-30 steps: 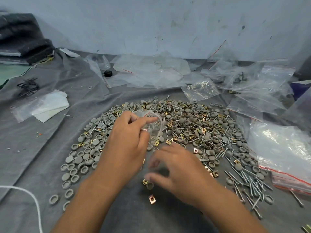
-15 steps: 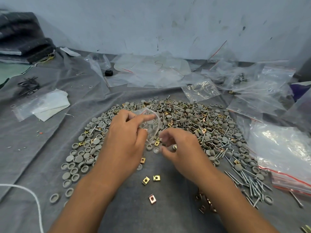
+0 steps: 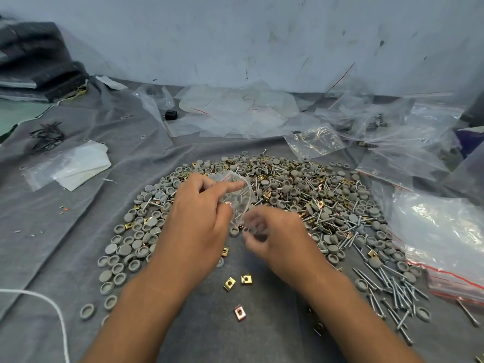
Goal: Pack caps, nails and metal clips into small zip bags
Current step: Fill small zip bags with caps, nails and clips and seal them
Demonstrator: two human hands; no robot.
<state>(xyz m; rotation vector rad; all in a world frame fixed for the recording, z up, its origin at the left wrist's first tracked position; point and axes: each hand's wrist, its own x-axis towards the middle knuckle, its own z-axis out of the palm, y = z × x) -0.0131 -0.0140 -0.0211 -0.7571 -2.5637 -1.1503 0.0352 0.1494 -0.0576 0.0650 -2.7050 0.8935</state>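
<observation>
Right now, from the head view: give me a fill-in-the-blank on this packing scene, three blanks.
1. The left hand holds a small clear ____ bag.
2. The right hand is at the bag's ____.
3. The three loose metal clips lie on the grey ____ between the forearms.

Missing: zip; mouth; cloth

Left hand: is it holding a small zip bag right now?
Yes, the left hand pinches a small clear zip bag above the pile.

Desk under grey cloth (image 3: 78,231): central heap of grey caps (image 3: 136,247), nails (image 3: 392,286) and brass clips (image 3: 246,279); clear zip bags (image 3: 445,231) at right.
</observation>
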